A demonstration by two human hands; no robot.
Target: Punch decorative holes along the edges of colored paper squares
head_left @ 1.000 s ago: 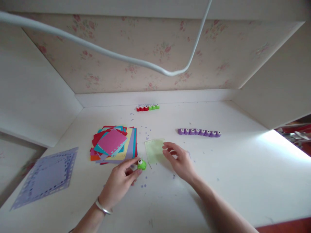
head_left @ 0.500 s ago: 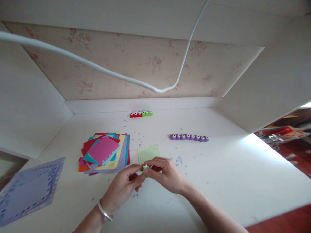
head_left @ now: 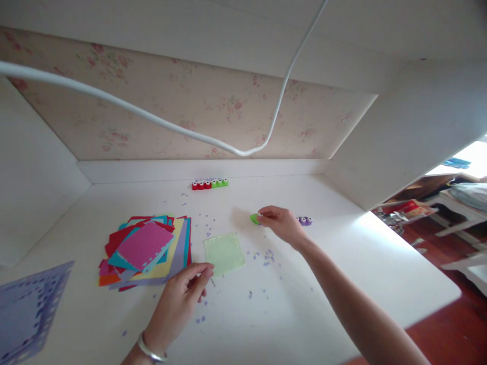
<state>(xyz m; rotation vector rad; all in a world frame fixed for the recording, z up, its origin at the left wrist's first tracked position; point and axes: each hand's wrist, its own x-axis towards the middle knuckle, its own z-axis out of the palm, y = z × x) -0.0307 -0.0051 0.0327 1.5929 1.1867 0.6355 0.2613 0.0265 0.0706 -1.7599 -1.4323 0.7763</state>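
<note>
The light green paper square (head_left: 225,253) lies on the table with small punched marks along its edges. At its lower left corner, my left hand (head_left: 186,289) pinches the paper between thumb and fingertips. Farther right, my right hand (head_left: 283,225) grips a small green craft punch (head_left: 254,218) with a white top, close to the table surface. The purple craft punches (head_left: 305,221) stand in a row just past my right hand, which hides most of them.
A stack of coloured paper (head_left: 146,246) lies left, near punched purple sheets (head_left: 30,314). Red craft punches (head_left: 201,186) and green craft punches (head_left: 219,183) stand in a row at the back. Purple paper bits (head_left: 269,256) are scattered about. A white cable (head_left: 160,119) hangs across the view.
My hands have moved apart. The right hand carried the green craft punch away from the paper, right and farther back, to the purple row. The left hand stayed by the paper. The view shifted slightly.
</note>
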